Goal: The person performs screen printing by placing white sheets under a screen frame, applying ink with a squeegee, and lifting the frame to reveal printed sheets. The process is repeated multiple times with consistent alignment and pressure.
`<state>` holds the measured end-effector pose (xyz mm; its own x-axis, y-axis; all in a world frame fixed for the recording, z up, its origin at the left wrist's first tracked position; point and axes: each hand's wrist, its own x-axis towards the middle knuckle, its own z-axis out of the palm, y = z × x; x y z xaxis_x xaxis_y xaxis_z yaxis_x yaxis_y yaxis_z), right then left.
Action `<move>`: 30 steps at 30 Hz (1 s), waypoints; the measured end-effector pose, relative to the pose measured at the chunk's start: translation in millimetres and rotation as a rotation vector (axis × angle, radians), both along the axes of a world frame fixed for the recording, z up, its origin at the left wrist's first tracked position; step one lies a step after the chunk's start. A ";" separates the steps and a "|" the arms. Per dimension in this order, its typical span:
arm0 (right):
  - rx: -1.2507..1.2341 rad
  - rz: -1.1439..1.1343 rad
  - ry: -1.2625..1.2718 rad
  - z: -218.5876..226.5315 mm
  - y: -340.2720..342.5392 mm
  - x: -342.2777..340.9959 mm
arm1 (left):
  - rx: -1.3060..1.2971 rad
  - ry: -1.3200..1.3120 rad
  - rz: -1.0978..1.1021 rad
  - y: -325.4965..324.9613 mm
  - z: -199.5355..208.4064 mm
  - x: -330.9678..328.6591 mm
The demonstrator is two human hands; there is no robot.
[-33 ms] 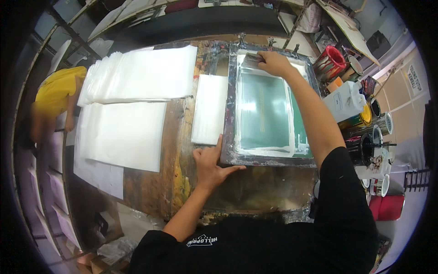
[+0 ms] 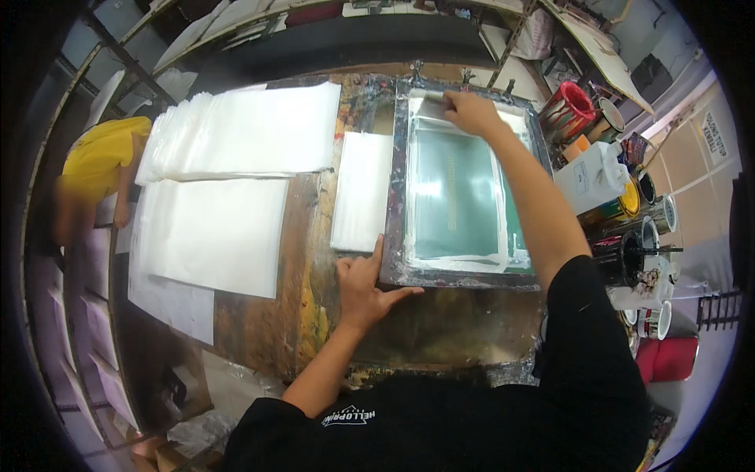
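Note:
A screen-printing frame (image 2: 399, 181) with a dark, paint-marked border lies on the table, its green mesh (image 2: 448, 197) edged in white. At the far end inside it, my right hand (image 2: 476, 114) is closed on a squeegee (image 2: 430, 108), which is pale and hard to pick out against the white there. My left hand (image 2: 363, 291) rests at the frame's near left corner, index finger along the left side and thumb spread along the front edge; it grips nothing. Beside the frame lies a narrow stack of white sheets (image 2: 358, 193), near the left fingertips.
Further left, a fanned pile of white sheets (image 2: 244, 134) lies behind another pile (image 2: 220, 228) on the stained table (image 2: 259, 330). Paint cans (image 2: 570, 106) and a white jug (image 2: 590, 177) crowd the right side. A person in a yellow shirt (image 2: 102, 153) stands at the far left.
The squeegee in my right hand showed as a dark grey bar before; now it looks paler and less distinct. The right hand has shifted very slightly, while the left hand stays at the corner.

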<state>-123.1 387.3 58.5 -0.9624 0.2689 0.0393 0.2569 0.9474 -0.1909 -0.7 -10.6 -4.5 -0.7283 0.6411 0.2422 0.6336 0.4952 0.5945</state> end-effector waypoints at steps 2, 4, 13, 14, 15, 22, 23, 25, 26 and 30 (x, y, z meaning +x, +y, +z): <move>0.122 -0.046 0.055 -15.8 -14.1 11.1 | 0.049 0.074 -0.004 1.8 0.3 0.1; 0.195 -0.028 0.155 -28.1 -36.7 33.2 | 0.075 0.105 -0.004 0.5 -2.0 2.3; 0.128 0.022 0.033 23.0 -178.9 212.4 | 0.173 0.241 -0.031 9.6 -6.5 -7.5; 0.119 0.015 0.052 31.6 -187.9 222.3 | 0.260 0.115 -0.026 10.8 -1.4 -5.1; 0.147 0.010 0.127 42.6 -192.4 227.2 | 0.341 -0.008 -0.022 14.3 8.6 -1.4; 0.403 -0.022 0.638 130.0 -167.3 181.7 | 0.869 -0.294 -0.065 64.9 88.3 -15.0; 0.427 -0.002 0.673 142.0 -159.6 172.4 | 0.658 -0.169 -0.108 60.8 91.6 -16.5; 0.372 0.010 0.692 167.1 -150.0 159.5 | 0.083 0.203 0.012 51.3 74.7 -8.7; 0.343 -0.009 0.629 180.6 -147.3 154.0 | -0.211 0.378 0.066 47.4 57.8 -3.9; 0.242 -0.062 0.627 210.5 -131.8 133.9 | -0.461 0.256 0.110 33.3 -8.5 9.7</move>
<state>10.8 255.6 269.0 -0.7207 0.2365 0.6516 0.2220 0.9692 -0.1063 9.0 22.8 -13.0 -0.7514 0.6464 0.1325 0.6597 0.7397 0.1331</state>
